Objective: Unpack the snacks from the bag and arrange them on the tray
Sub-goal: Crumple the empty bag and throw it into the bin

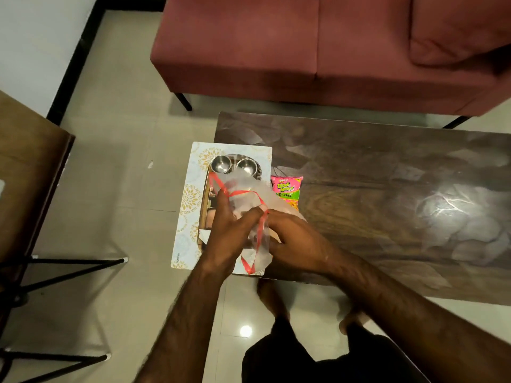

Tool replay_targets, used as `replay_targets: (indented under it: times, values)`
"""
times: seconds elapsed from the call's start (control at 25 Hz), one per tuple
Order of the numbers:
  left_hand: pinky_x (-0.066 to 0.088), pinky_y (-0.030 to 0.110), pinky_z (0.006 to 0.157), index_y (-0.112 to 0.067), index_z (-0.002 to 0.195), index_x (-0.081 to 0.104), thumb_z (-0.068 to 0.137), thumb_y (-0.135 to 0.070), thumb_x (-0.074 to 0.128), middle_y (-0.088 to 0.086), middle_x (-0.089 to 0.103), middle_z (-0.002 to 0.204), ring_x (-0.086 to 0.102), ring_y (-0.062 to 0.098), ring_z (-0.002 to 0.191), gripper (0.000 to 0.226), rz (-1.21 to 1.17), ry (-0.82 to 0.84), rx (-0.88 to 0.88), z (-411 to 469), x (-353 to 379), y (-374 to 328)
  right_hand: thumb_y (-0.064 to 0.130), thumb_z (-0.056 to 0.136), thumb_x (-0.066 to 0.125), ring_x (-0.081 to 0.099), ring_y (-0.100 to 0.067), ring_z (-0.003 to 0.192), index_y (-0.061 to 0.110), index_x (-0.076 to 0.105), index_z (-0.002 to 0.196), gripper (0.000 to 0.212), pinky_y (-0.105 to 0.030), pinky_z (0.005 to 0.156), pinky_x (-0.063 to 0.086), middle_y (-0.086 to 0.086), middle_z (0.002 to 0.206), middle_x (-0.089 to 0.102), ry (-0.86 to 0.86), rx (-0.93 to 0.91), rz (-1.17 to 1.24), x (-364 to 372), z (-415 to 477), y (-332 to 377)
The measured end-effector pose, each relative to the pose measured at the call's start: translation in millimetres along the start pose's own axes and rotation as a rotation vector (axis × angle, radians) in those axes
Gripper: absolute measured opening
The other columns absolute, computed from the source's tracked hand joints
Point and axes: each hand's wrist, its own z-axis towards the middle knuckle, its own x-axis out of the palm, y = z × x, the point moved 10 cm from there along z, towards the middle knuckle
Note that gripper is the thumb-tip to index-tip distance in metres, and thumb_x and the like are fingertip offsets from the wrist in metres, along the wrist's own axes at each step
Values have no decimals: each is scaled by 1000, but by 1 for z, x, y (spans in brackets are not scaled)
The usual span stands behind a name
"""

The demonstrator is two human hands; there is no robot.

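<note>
A clear plastic bag (249,197) with red ribbon handles lies over a steel tray (205,194) at the table's left end. My left hand (229,225) grips the bag and a red handle from the left. My right hand (296,239) pinches the bag's other side, touching the left hand's fingers. Two small steel bowls (220,163) (246,165) stand at the tray's far end. A pink and green snack packet (287,190) lies on the table just right of the tray, partly under the bag. The bag's contents are hidden.
The tray rests on a patterned white mat (188,200) overhanging the dark wooden table (387,194). A maroon sofa (304,48) stands beyond. A second wooden table (27,172) with black legs is at the left. My feet (272,297) are on the tiled floor.
</note>
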Motion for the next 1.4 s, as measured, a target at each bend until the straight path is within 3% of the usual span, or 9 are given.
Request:
replay_targets:
  times: [0.16, 0.28, 0.48, 0.68, 0.8, 0.92, 1.08, 1.24, 1.4]
  values:
    - [57, 20, 57, -20, 110, 61, 84, 5, 53, -6, 69, 107, 70, 4, 90, 36, 18, -156, 106, 3, -5, -10, 10, 85, 68, 59, -5, 120, 25, 69, 122, 40, -32, 102, 46, 14, 125, 68, -202, 118, 308, -42, -33, -25]
    - [56, 27, 53, -15, 98, 63, 75, 7, 58, 0, 70, 82, 70, 13, 68, 32, -259, -168, 93, 1, 9, -7, 20, 82, 80, 51, -9, 126, 26, 58, 135, 58, -39, 109, 44, 11, 136, 57, -499, 274, 251, -94, -71, -68]
    - [57, 30, 57, -16, 119, 64, 80, -11, 70, 10, 70, 86, 69, 21, 67, 40, -539, 17, -97, -9, 91, 5, 42, 77, 84, 41, -14, 143, 37, 21, 158, 103, -39, 114, 42, 6, 163, 32, -316, 417, 767, -93, -111, -107]
    - [57, 21, 65, -22, 124, 59, 91, -5, 54, -5, 69, 92, 70, 4, 78, 37, -78, 133, -5, -43, 205, 5, 33, 74, 83, 55, -3, 130, 37, 29, 154, 97, -26, 105, 50, 15, 146, 52, -331, 247, 900, -124, -153, -125]
    - [60, 24, 73, -30, 102, 70, 96, -44, 51, 0, 76, 94, 74, 8, 89, 25, 70, 190, 87, -74, 276, 5, 26, 78, 86, 57, -4, 128, 35, 35, 152, 90, -28, 105, 50, 13, 144, 55, -331, 220, 912, -152, -195, -156]
    - [59, 23, 68, -24, 95, 70, 86, -23, 59, 2, 75, 89, 74, 16, 86, 14, 282, 193, 196, -100, 348, 9, 14, 77, 86, 65, -14, 120, 25, 54, 142, 74, -33, 98, 55, 3, 132, 68, -411, 212, 902, -183, -245, -195]
    - [58, 19, 73, -26, 103, 65, 75, -22, 79, -2, 72, 102, 71, 6, 91, 31, 374, 240, 289, -121, 408, 1, -8, 78, 74, 74, -22, 92, 15, 75, 106, 36, -31, 75, 62, -4, 97, 79, -645, 221, 822, -234, -309, -237]
    - [60, 47, 84, -22, 119, 58, 66, -32, 88, 4, 64, 117, 68, 20, 104, 62, 136, 251, 302, -134, 420, -23, -8, 82, 74, 68, -45, 78, -11, 72, 93, 11, -59, 72, 57, -33, 91, 72, -772, 204, 905, -270, -353, -263]
    - [52, 29, 98, -51, 146, 34, 60, -42, 94, -12, 41, 153, 50, 4, 134, 105, 371, 662, 315, -148, 466, -31, -21, 80, 64, 69, -40, 76, -21, 65, 89, 9, -59, 69, 58, -30, 92, 73, -843, 262, 967, -283, -367, -277]
